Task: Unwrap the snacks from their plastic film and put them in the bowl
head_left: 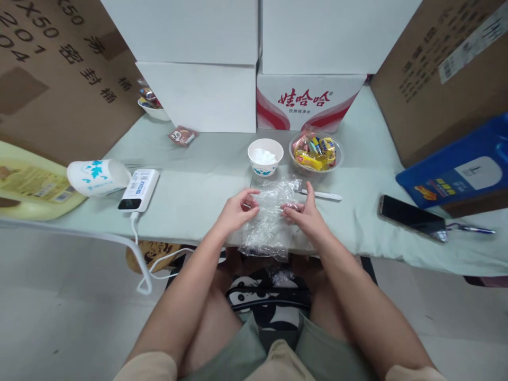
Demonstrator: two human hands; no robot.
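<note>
A crumpled clear plastic bag [268, 217] lies between my hands and hangs a little over the table's front edge. My left hand [239, 210] has its fingers curled around the bag's left side, closed on the film. At the right side, my right hand [307, 214] pinches the film with thumb and bent fingers while one finger points up. Just beyond the bag stands a white paper bowl [265, 168] with something white inside. A clear plastic bowl [340, 159] of wrapped snacks sits to its right. A white pen-like craft knife or pen [325, 195] lies by my right hand.
White cartons [198, 98] and brown boxes [59, 106] wall the back and sides. At left are a tipped paper cup [99, 177], a white power bank [139, 190] with its cable, and a wrapped snack [183, 136]. A phone [413, 217] and blue jug [456, 169] are at right.
</note>
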